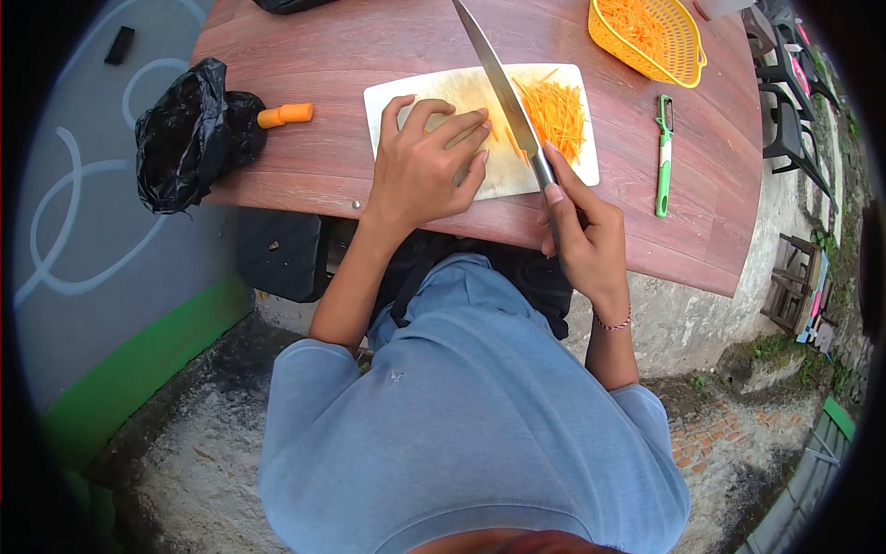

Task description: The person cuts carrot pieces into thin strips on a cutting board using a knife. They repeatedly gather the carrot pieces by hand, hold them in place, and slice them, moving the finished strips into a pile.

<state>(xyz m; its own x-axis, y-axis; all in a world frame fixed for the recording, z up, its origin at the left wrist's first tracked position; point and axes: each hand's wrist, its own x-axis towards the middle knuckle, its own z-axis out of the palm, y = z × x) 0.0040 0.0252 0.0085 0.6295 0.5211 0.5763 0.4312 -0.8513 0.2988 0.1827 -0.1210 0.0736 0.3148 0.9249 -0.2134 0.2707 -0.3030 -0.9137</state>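
My right hand [588, 226] is wrapped round the handle of a large kitchen knife [503, 85], its blade slanting up and left across a white cutting board [388, 94]. Right of the blade lies a pile of shredded carrot [556, 115]. A few orange strips lie at the blade's left side, near the fingertips of my left hand [432, 155]. That hand is over the board's left part, fingers bent and somewhat apart; whether anything is under them is hidden.
A yellow basket [684, 57] of shredded carrot stands at the back right of the wooden table [323, 69]. A green peeler [664, 157] lies right of the board. At left are carrot pieces [288, 114] and a black plastic bag [189, 138]. Chairs [790, 134] stand beyond.
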